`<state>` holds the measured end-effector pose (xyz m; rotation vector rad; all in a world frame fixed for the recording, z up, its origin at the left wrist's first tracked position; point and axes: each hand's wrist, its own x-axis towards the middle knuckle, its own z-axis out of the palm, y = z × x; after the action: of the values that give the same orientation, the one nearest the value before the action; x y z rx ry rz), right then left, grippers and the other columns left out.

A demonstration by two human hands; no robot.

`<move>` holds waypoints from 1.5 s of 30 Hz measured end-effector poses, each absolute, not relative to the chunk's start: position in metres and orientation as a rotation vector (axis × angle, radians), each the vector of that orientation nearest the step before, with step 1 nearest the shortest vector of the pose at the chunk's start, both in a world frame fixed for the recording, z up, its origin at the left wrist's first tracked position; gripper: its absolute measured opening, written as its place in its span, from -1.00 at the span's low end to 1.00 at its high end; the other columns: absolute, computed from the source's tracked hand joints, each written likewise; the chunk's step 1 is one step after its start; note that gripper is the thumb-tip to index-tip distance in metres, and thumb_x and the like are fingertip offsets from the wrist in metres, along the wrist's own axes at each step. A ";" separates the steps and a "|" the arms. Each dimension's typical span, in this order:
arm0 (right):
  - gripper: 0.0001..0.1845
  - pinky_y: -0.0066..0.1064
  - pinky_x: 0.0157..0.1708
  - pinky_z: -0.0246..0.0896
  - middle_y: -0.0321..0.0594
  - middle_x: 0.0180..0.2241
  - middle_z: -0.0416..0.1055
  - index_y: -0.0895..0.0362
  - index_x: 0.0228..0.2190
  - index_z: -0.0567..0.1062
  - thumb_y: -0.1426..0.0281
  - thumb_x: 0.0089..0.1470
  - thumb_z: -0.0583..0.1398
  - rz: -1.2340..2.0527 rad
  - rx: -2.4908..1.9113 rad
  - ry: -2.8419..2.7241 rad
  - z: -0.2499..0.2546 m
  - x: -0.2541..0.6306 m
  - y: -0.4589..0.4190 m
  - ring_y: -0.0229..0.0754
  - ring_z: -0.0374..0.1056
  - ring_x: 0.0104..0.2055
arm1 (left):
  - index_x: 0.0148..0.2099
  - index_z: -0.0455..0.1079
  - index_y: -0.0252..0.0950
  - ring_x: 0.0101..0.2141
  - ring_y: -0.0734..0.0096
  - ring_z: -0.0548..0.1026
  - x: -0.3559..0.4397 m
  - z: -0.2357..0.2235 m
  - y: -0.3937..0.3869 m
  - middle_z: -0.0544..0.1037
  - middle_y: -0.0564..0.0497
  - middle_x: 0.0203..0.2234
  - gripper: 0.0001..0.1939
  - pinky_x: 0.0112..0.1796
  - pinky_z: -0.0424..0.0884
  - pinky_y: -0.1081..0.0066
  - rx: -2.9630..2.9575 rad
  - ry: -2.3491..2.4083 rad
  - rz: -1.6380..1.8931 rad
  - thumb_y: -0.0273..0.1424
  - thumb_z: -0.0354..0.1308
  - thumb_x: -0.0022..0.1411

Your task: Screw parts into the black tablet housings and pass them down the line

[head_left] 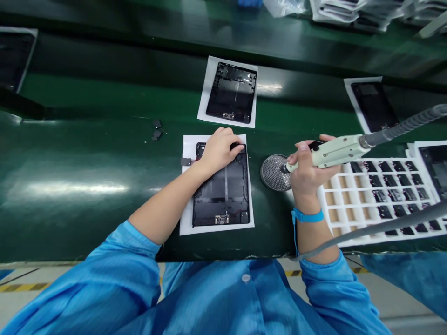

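An open black tablet chassis (223, 190) lies on a white sheet (186, 218) in front of me. My left hand (219, 150) rests on its top end, fingers curled over a small black part at the upper right corner. My right hand (307, 170) grips a pale electric screwdriver (337, 151) with a grey hose. Its tip points at a round perforated metal dish (274, 173) just right of the tablet. A blue wrist strap (307, 216) circles my right wrist.
A white compartment tray (352, 197) with several small black parts sits at right. Another tablet chassis on white paper (231, 92) lies farther back, and a third (373, 106) at the back right. Two small dark bits (157, 129) lie on the green conveyor belt (77, 153).
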<state>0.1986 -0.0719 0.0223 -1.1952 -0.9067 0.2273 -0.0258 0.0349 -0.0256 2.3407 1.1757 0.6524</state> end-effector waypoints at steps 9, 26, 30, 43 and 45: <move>-0.53 -0.34 -0.61 0.39 -0.45 -0.33 0.60 -0.02 -0.03 0.49 0.10 0.18 0.50 0.210 -1.196 -0.933 0.019 0.200 -0.071 -0.34 0.34 -0.63 | -0.07 0.74 -0.17 -0.04 0.06 0.51 -0.025 -0.021 0.034 0.60 -0.08 -0.21 -0.91 0.01 0.47 0.11 2.311 1.177 0.646 -0.34 0.40 0.53; -0.56 -0.37 -0.58 0.38 -0.44 -0.32 0.59 -0.03 0.00 0.48 0.23 0.17 0.48 0.211 -1.145 -0.894 0.031 0.198 -0.073 -0.35 0.30 -0.62 | -0.10 0.75 -0.16 -0.08 0.05 0.49 -0.024 -0.024 0.035 0.61 -0.09 -0.25 -0.85 -0.05 0.44 0.11 2.357 1.170 0.668 -0.33 0.34 0.56; -0.57 -0.34 -0.56 0.40 -0.42 -0.25 0.58 -0.08 0.03 0.47 0.22 0.22 0.46 0.243 -1.058 -0.938 0.056 0.182 -0.053 -0.35 0.27 -0.61 | -0.16 0.74 -0.19 -0.07 0.03 0.48 -0.019 -0.021 0.032 0.62 -0.13 -0.23 -0.78 -0.13 0.40 0.15 2.367 1.201 0.650 -0.32 0.32 0.59; -0.53 -0.41 -0.57 0.29 -0.42 -0.27 0.54 -0.06 0.04 0.44 0.06 0.25 0.43 0.395 -1.074 -1.044 0.023 0.123 0.017 -0.39 0.28 -0.60 | -0.07 0.76 -0.25 -0.08 -0.02 0.48 -0.016 -0.017 0.030 0.62 -0.18 -0.17 -0.74 -0.16 0.37 0.11 2.388 1.184 0.601 -0.31 0.24 0.61; -0.53 -0.40 -0.56 0.31 -0.42 -0.27 0.54 -0.07 0.04 0.43 0.06 0.25 0.43 0.403 -1.088 -1.045 0.023 0.124 0.015 -0.38 0.28 -0.59 | -0.07 0.76 -0.24 -0.08 -0.03 0.48 -0.016 -0.016 0.030 0.61 -0.18 -0.18 -0.74 -0.15 0.38 0.10 2.388 1.174 0.597 -0.32 0.24 0.61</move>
<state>0.1238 0.0150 0.0229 -1.0875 -1.0449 0.4033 -0.0163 0.0303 -0.0157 2.3884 1.1740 0.5972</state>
